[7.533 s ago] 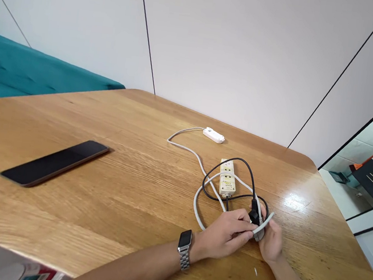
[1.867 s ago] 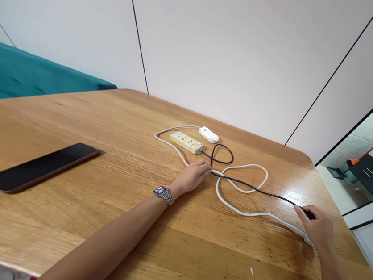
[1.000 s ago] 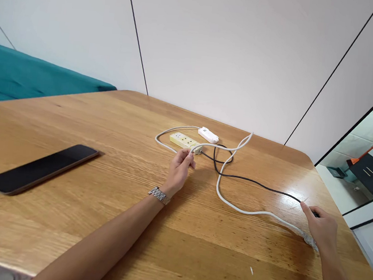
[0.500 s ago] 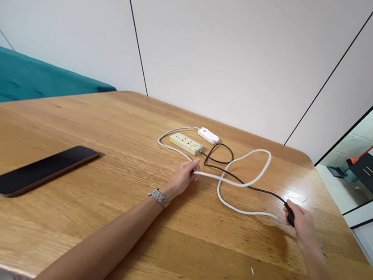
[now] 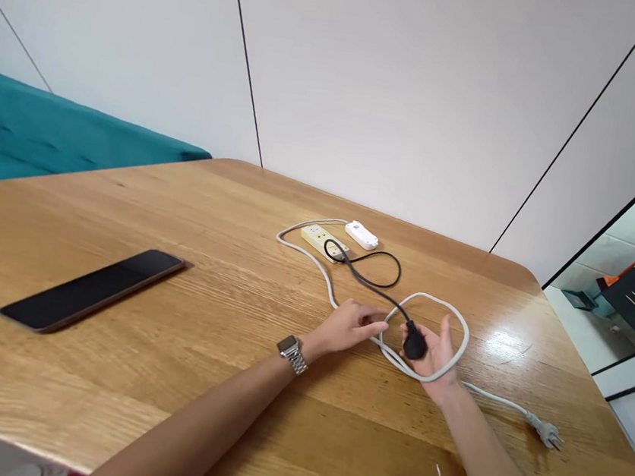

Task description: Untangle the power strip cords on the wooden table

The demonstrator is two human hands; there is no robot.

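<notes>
In the head view my left hand (image 5: 346, 327), wearing a metal-band watch, is at the left side of the white cord's loop, thumb and fingers curled at the white cord (image 5: 463, 331). My right hand (image 5: 434, 358) is palm up under that loop, thumb raised, holding the black plug (image 5: 414, 342). From this plug the black cord (image 5: 370, 282) runs over the loop to a cream power strip (image 5: 317, 239). A white power strip (image 5: 361, 235) lies behind it, joined to the white cord. The cord's pale plug (image 5: 547, 432) lies right of my right forearm, prongs outward.
A black tablet-like slab (image 5: 97, 289) lies on the left of the wooden table (image 5: 204, 271). A small white scrap (image 5: 438, 471) is near the front. Beyond are a teal sofa (image 5: 78, 127), a white wall (image 5: 397, 87) and an open doorway at right.
My right hand has moved left with the black plug, from the table's right side to under the white loop. My left hand has shifted right along the cord. The pale plug now shows.
</notes>
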